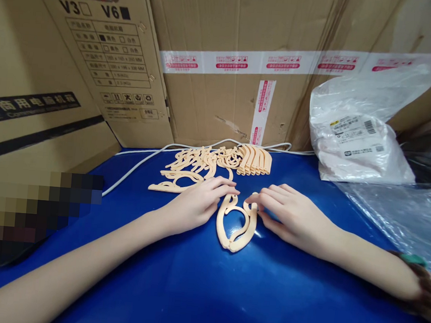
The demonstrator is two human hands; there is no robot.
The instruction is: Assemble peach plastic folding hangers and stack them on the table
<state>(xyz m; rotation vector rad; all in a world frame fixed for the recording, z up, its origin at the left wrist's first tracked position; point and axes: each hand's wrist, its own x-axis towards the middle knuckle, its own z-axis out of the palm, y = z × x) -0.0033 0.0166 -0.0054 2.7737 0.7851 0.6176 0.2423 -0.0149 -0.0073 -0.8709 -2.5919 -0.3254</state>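
A peach-coloured curved plastic piece (236, 224) lies on the blue table top (198, 289) between my two hands. My left hand (197, 202) rests beside it with fingers stretched out, the fingertips touching its upper left end. My right hand (289, 214) lies on the other side, fingertips pinched on the piece's upper right end. Behind the hands sits a pile of the same peach plastic pieces (200, 163), with a neat fanned row (255, 159) at its right.
Large cardboard boxes (107, 58) wall off the back and left. A white cable (133, 167) runs along the table's rear. A white plastic bag with labels (358, 143) and clear plastic film (401, 216) lie at right. A blurred patch covers the lower left.
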